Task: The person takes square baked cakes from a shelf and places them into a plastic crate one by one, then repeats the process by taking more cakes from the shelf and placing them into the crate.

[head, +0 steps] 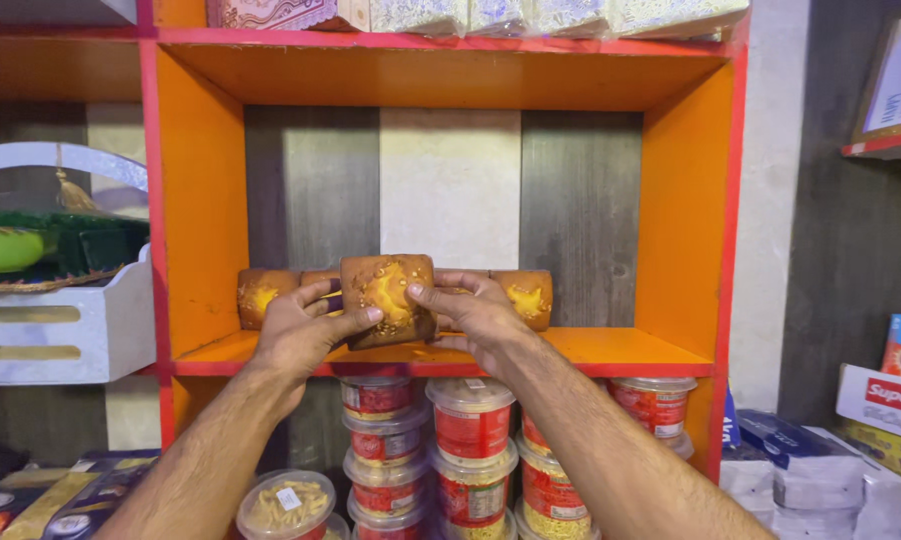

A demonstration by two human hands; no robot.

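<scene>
Both my hands hold one brown packet with a yellow picture [387,297] upright over the front of an orange shelf [610,350]. My left hand [305,330] grips its left edge, thumb across the front. My right hand [475,315] grips its right edge. Behind it, a row of similar brown packets stands along the shelf's back, one at the left end [263,295] and one at the right end [526,297]. The middle of that row is hidden by the held packet and my hands.
Red-edged orange side walls [682,210] box in the shelf. Below, stacked clear tubs with red labels [470,425] fill the lower shelf. A white wooden crate [65,335] sits left. Cardboard boxes [885,395] and wrapped packs stand right. Wrapped packets [470,15] lie on top.
</scene>
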